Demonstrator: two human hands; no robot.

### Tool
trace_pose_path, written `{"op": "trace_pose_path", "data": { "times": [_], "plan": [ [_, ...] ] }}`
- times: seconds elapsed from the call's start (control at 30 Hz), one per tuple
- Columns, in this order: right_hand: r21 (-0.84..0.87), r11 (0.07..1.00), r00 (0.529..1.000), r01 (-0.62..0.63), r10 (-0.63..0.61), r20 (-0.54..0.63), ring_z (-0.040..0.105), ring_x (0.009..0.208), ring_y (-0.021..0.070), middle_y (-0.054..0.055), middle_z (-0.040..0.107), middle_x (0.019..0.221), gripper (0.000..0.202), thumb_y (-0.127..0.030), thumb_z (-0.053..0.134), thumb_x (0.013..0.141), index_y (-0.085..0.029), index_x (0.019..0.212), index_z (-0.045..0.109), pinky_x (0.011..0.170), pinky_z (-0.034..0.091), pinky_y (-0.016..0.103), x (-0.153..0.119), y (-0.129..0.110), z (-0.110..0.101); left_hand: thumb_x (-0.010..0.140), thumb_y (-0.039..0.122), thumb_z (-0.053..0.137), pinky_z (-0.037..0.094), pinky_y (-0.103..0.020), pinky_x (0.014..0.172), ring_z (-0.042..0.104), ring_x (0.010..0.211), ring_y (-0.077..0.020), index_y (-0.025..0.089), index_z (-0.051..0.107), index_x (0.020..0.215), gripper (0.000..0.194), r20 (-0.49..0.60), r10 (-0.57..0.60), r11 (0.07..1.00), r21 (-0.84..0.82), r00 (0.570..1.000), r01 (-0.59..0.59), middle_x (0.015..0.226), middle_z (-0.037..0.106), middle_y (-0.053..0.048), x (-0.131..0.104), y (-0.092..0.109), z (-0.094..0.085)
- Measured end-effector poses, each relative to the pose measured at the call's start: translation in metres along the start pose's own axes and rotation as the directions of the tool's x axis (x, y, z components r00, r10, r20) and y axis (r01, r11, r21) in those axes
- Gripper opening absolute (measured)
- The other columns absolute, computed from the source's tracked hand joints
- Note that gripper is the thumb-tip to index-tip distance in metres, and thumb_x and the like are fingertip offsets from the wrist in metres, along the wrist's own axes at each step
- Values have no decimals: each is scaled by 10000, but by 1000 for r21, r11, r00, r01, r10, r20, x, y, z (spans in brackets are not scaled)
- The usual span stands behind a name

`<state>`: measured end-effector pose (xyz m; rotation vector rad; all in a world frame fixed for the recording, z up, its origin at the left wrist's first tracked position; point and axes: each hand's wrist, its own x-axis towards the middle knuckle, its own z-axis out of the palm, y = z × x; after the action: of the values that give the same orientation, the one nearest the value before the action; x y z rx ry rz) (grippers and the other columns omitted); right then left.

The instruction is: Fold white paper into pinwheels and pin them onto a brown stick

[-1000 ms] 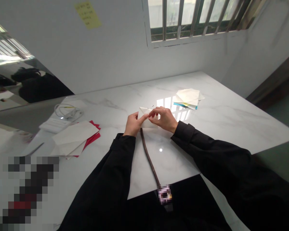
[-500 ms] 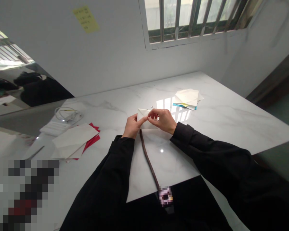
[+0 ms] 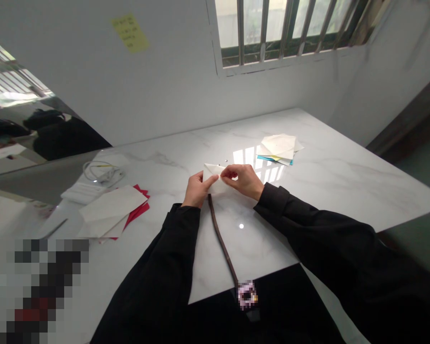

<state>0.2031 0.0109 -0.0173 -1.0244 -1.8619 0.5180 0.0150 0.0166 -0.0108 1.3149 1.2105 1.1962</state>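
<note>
A small cream-white envelope (image 3: 215, 186) is held up over the table, its pointed flap side facing me. My left hand (image 3: 196, 188) grips its left part, with the thumb lying across the front. Close to that thumb tip, the fingertips of my right hand (image 3: 244, 179) are pinched together at the envelope's right side. Whatever is between them is too small to make out. Below the envelope, a long brown cord-like strip (image 3: 220, 239) runs down toward me and ends at a blurred patch.
Cream and red envelopes (image 3: 109, 210) lie in a pile at the left, with a coiled white cable (image 3: 103, 171) behind them. Toward the back right of the marble-patterned table (image 3: 329, 167) is a stack of cream and blue paper items (image 3: 279, 145). A yellow note (image 3: 131, 33) is on the wall.
My right fingertips have shifted very slightly to the right, away from the left thumb. The left hand keeps its grip on the envelope. The whole view has moved a little.
</note>
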Motion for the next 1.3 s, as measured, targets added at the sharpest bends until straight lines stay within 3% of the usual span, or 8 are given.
{"op": "trace_pose_path", "data": {
  "times": [0.17,0.37,0.47,0.6,0.73,0.83,1.03,1.3],
  "plan": [
    [1,998,994,-65,65,-86,661,709,133,11,762,815,111,-155,670,869,-181,898,774,723,527,251,8,14,-14,653,437,846,499,-293,691,659,763,-216,121,778,928,425,-158,53,997,70,986,-43,904,774,-89,7,-4,-9],
    [-149,976,978,-158,135,-158,683,727,150,27,766,810,139,-167,658,891,-177,929,792,741,524,267,21,35,-53,682,430,810,472,-273,678,637,759,-197,123,758,888,373,-295,98,994,70,950,-81,875,745,-79,16,-12,-17],
    [-285,941,980,-181,196,23,680,710,152,36,772,804,113,-186,694,887,-174,904,806,730,502,271,24,43,-75,666,434,829,487,-271,678,639,759,-190,132,741,908,397,-291,56,997,-26,955,-66,877,735,-73,16,-10,-15],
    [-400,890,933,-218,310,182,697,754,164,39,785,844,114,-218,729,876,-188,935,822,738,486,272,18,44,-106,626,391,874,506,-251,629,626,699,-154,160,688,961,447,-186,-114,963,-263,976,62,840,701,-27,11,1,-12],
    [-415,889,811,-191,382,444,704,728,170,25,790,846,156,-324,822,801,-226,923,823,655,479,264,-7,28,-125,623,306,912,527,-223,638,657,740,-133,208,629,1077,544,-45,-167,887,-443,985,130,932,706,-7,5,13,-11],
    [-405,894,759,-194,398,515,696,686,167,12,777,791,168,-298,859,735,-237,886,819,630,478,266,-29,15,-126,615,239,922,544,-229,701,691,832,-146,226,596,1168,642,12,-135,844,-522,991,121,1050,724,-22,3,17,-9],
    [-411,898,798,-156,360,484,672,690,168,24,754,755,43,-218,810,768,-214,811,812,634,459,276,-48,6,-116,604,171,913,554,-258,809,718,919,-163,232,578,1213,697,-1,-110,829,-552,994,91,1072,739,-17,4,15,-10],
    [-410,911,883,-50,232,408,652,721,175,46,758,794,49,-169,732,857,-183,848,778,665,407,275,-26,5,-80,616,198,909,566,-286,830,739,947,-183,220,581,1297,756,24,-111,828,-551,994,105,1094,758,-37,4,16,-14]
  ]
}}
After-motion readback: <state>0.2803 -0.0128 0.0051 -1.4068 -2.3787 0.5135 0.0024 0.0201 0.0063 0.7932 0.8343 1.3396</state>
